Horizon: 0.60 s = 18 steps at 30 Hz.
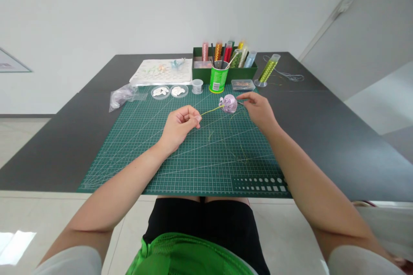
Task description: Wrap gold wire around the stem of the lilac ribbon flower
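Observation:
A pale purple artificial flower (229, 104) with ruffled petals hangs over the green cutting mat, its thin yellow-green stem running to the left. My left hand (182, 125) pinches that stem near its far end, thumb against forefinger. On the flower's other side, my right hand (260, 111) has its fingers drawn together, forefinger reaching to the edge of the petals. Something thin and greyish shows under those fingers, too small to name. Loose bits of fine yellowish thread or wire (243, 152) lie on the cutting mat (193, 163) below the flower.
Along the back stand a green can (219, 78) with tools, a dark green box (201, 73) of coloured rolls, and a leaning yellow-green roll (269, 71). Two dishes of white pieces (160, 91), a small spool (197, 87), a white board (161, 78) and a plastic bag (121, 96) sit further left.

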Motion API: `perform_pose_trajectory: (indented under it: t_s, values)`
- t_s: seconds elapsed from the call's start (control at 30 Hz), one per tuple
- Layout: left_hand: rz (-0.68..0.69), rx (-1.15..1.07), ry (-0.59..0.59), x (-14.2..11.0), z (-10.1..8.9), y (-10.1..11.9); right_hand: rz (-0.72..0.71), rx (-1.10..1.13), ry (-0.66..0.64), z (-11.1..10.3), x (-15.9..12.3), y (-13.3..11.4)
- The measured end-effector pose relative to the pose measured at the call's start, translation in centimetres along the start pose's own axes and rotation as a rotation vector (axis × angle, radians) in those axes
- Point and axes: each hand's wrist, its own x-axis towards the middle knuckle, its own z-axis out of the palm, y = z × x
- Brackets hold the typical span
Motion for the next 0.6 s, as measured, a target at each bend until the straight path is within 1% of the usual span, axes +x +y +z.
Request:
perform_pose_trajectory:
  t_s: [0.07,0.13,0.2,0.23,0.27,0.33,0.4,0.43,0.53,0.6]
  values:
    - [0.010,0.022,0.001,0.1,0.0,0.0,-0.039,0.058,0.085,-0.3,0.0,-0.5]
    - [0.024,0.049,0.007,0.1,-0.1,-0.1,-0.104,0.133,0.161,-0.5,-0.6,-1.8]
    - [0.035,0.090,0.018,0.1,-0.1,-0.2,-0.178,0.156,0.210,-0.6,-1.6,-3.3]
    - [0.039,0.117,0.026,0.0,0.0,-0.3,-0.199,0.137,0.211,-0.6,-2.2,-4.1]
    - [0.044,0.147,0.036,0.0,0.0,-0.4,-0.208,0.107,0.172,-0.5,-2.8,-4.7]
    - [0.059,0.210,0.058,-0.2,0.1,-0.5,-0.224,0.010,0.014,-0.2,-3.9,-5.7]
    - [0.085,0.263,0.076,-0.3,0.1,-0.6,-0.222,-0.098,-0.126,0.4,-4.7,-6.2]
    - [0.097,0.285,0.081,-0.3,0.2,-0.6,-0.208,-0.149,-0.163,0.7,-4.9,-6.3]
    - [0.117,0.331,0.075,-0.4,0.3,-0.6,-0.168,-0.265,-0.187,1.5,-5.0,-6.3]
    - [0.119,0.344,0.064,-0.4,0.3,-0.6,-0.178,-0.285,-0.184,1.6,-4.9,-6.3]
